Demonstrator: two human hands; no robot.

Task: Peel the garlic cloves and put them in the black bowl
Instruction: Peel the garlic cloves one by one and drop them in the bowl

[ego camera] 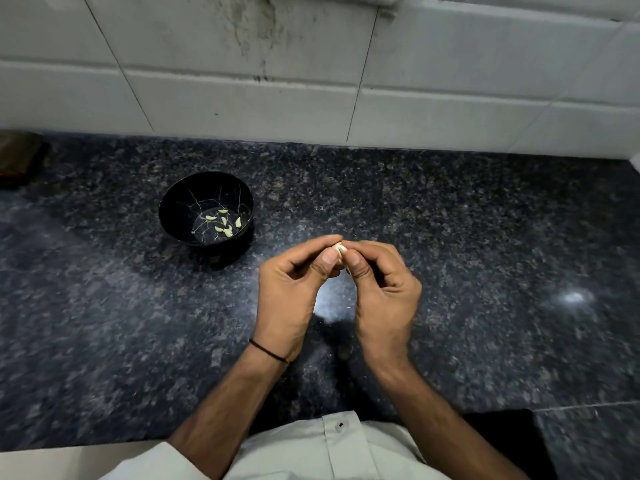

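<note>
— Where are the hands?
— Over the middle of the desk (485, 237), the left hand (291, 289) and right hand (381, 289) both pinch one garlic clove (340, 249) between thumbs and fingertips.
— And the black bowl (180, 216)?
— Farther back and to the left, short of the desk's rear edge, with several peeled cloves (224, 224) lying inside.

The bowl (177, 211) sits on the table (485, 254), peeled cloves (224, 224) in it, ahead and left of my left hand (294, 292) and right hand (384, 292), which meet on a garlic clove (340, 250). The wall (311, 98) stands behind.
</note>
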